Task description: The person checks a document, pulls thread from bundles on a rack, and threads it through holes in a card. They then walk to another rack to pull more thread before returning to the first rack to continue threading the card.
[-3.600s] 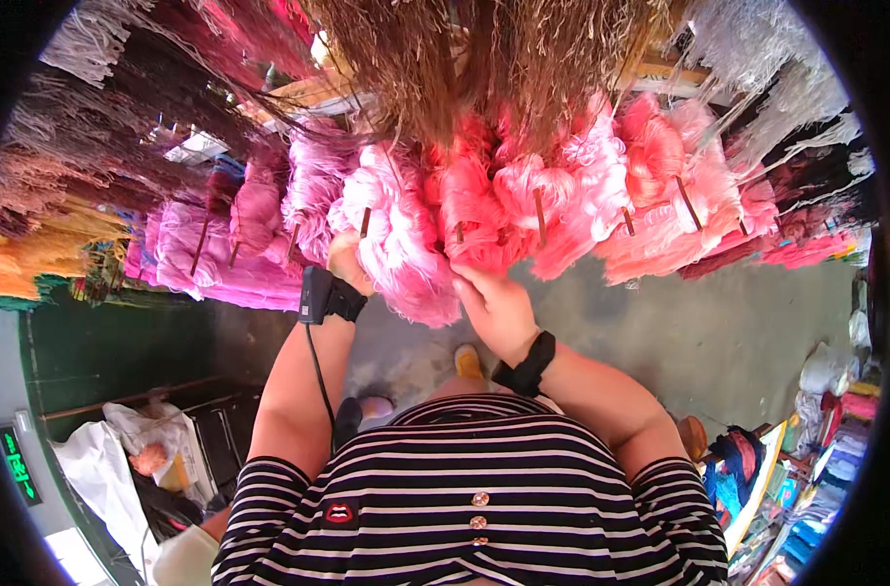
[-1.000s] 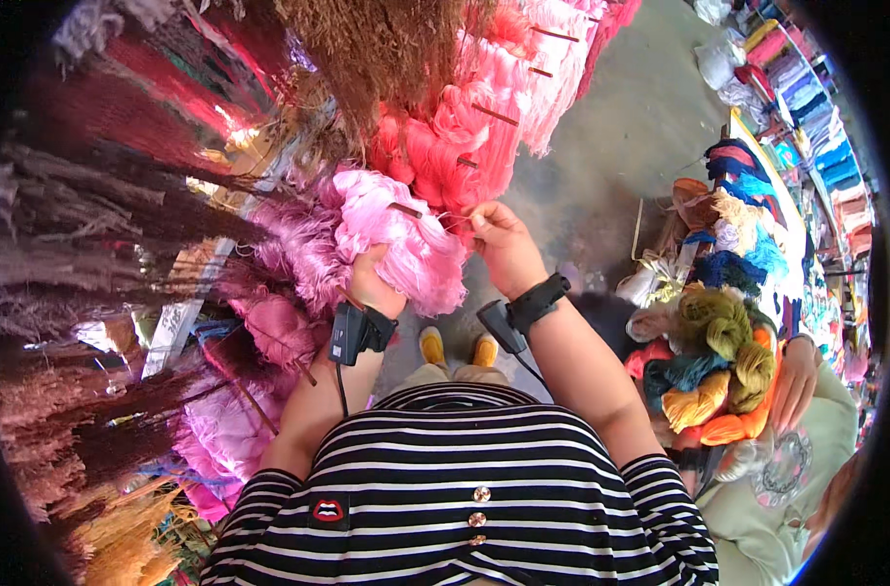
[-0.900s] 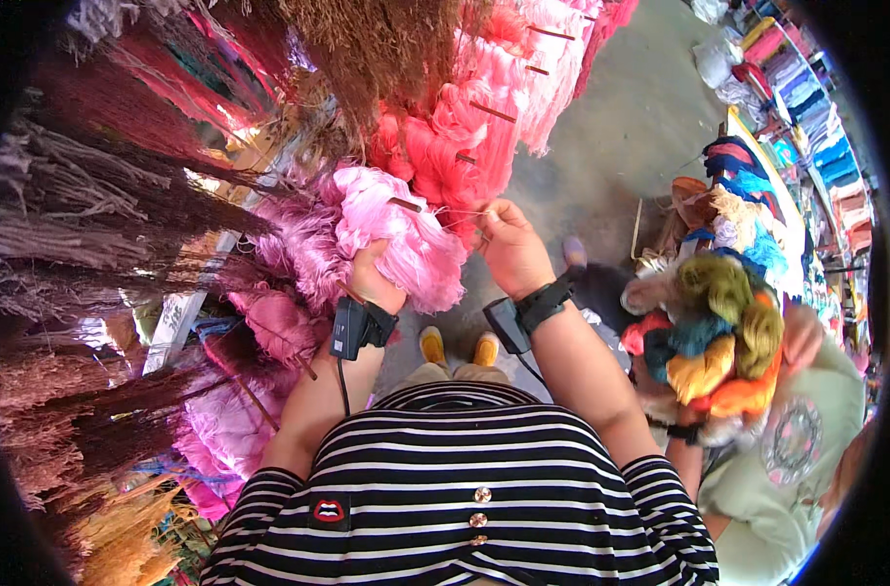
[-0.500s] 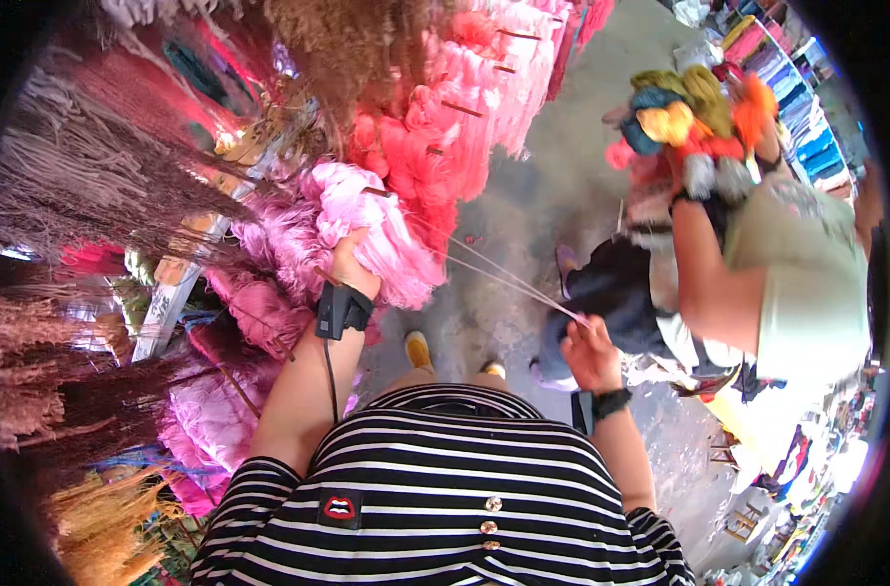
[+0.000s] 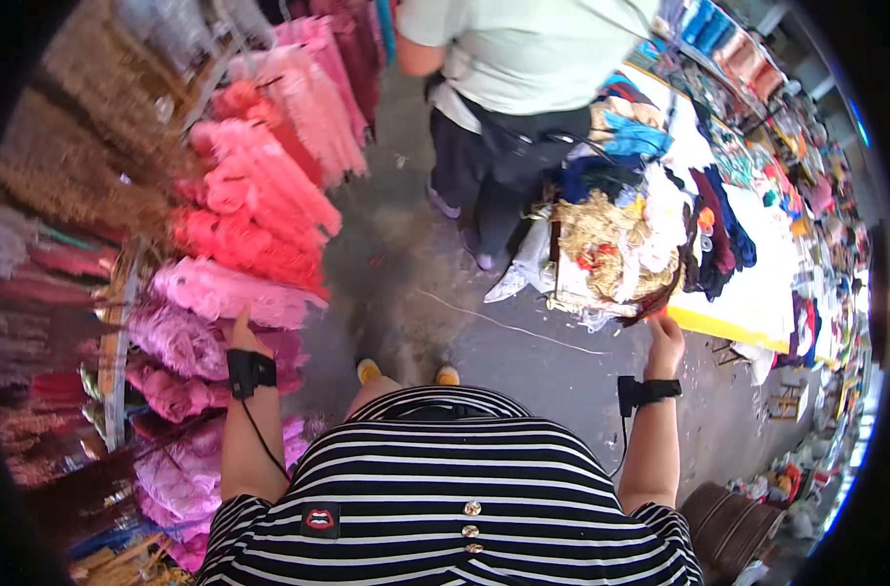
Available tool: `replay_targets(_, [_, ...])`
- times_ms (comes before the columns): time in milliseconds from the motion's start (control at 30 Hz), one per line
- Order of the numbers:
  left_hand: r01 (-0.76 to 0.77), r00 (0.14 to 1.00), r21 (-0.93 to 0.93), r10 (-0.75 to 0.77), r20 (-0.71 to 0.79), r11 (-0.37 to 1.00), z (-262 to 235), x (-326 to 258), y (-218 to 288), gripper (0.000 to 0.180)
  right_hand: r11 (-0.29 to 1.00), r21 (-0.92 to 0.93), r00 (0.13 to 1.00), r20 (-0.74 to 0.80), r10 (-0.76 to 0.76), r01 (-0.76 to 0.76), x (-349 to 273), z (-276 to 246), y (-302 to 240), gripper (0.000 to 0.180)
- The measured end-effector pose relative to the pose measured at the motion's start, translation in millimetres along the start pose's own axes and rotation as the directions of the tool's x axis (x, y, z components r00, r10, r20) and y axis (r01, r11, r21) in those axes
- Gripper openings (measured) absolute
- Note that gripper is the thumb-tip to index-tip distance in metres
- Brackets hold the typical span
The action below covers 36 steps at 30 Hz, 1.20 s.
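The left hand (image 5: 238, 332) is resting against the pale pink yarn bundle (image 5: 225, 293) hanging on the rack, fingers laid on it, though I cannot tell whether they are closing on any strands. A thin light thread (image 5: 508, 327) is stretching across the concrete floor (image 5: 562, 381) to the right hand (image 5: 666, 342), which is pinching its end beside the heap of mixed yarn (image 5: 611, 244). This looks like the drawing-out step; the next move probably calls for keeping the thread taut.

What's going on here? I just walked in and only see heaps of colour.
A person in a striped top stands between hanging pink fluffy yarn bundles and a table piled with mixed-colour yarn. The left hand touches the pink bundles; the right hand reaches to the pile. A co-worker in a pale shirt stands ahead.
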<state>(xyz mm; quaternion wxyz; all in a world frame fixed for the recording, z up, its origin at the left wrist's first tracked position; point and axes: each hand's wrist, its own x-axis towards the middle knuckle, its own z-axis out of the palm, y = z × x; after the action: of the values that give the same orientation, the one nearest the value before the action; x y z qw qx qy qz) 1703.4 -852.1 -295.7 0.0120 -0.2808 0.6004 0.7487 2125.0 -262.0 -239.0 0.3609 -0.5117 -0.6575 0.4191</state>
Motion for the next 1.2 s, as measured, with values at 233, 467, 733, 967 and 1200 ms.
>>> replay_targets(233, [0.383, 0.667, 0.359, -0.524, 0.53, 0.851, 122, -93, -7, 0.021, 0.97, 0.017, 0.695, 0.694, -0.186, 0.242, 6, 96, -209, 0.011])
replay_targets(467, [-0.143, 0.223, 0.403, -0.367, 0.903, 0.904, 354, -144, 63, 0.022, 0.964, 0.216, 0.413, 0.872, -0.261, 0.153, 57, 219, -291, 0.005])
replay_targets(733, [-0.309, 0.011, 0.245, -0.254, 0.967, 0.919, 515, -90, 105, 0.02, 0.617, 0.022, 0.384, 0.765, -0.517, 0.786, 135, 334, -360, 0.007])
replay_targets(967, [-0.236, 0.03, 0.343, -0.346, 0.938, 0.909, 661, -52, 107, 0.013, 0.651, 0.231, 0.337, 0.705, -0.624, 0.723, 262, 394, -366, 0.006])
replay_targets(1200, [-0.362, -0.108, 0.307, -0.366, 0.924, 0.88, 839, -22, 133, 0.022, 0.621, 0.153, 0.388, 0.66, -0.643, 0.769, 444, 446, -389, 0.007])
